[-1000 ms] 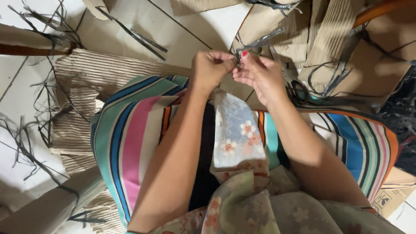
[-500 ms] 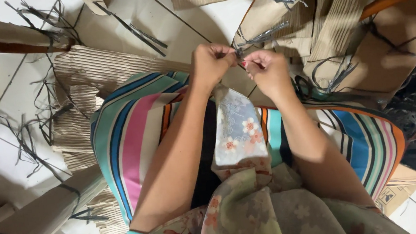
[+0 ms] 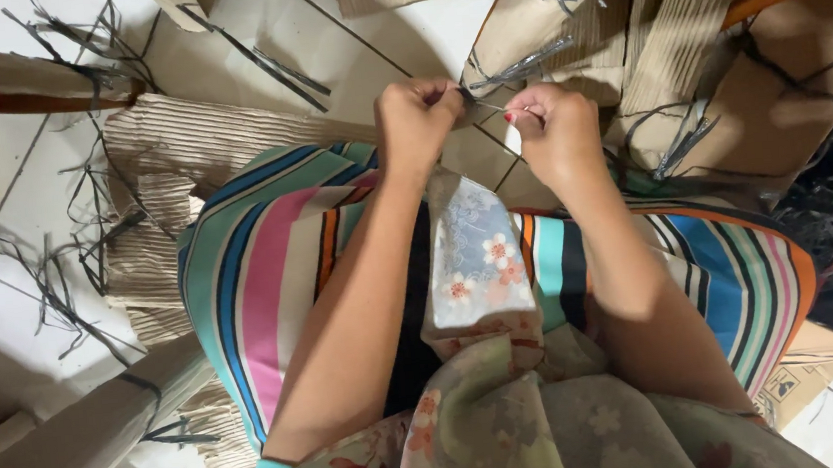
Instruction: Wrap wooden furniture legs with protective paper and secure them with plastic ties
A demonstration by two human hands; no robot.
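I pinch a thin dark strip taut between my left hand and right hand, fingers closed tight, above my striped lap, keeping it clear of corrugated cardboard.

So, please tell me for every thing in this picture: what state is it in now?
Left hand: closed, pinching one end of the thin strand.
Right hand: closed, pinching the other end.
Thin strand: stretched taut between the hands.
Corrugated cardboard sheet: lying flat on the tiled floor.
Dark strips: scattered loose on the tiles.
Cardboard roll: bound with a dark strip, lying down.
Striped skirt: spread over the lap.
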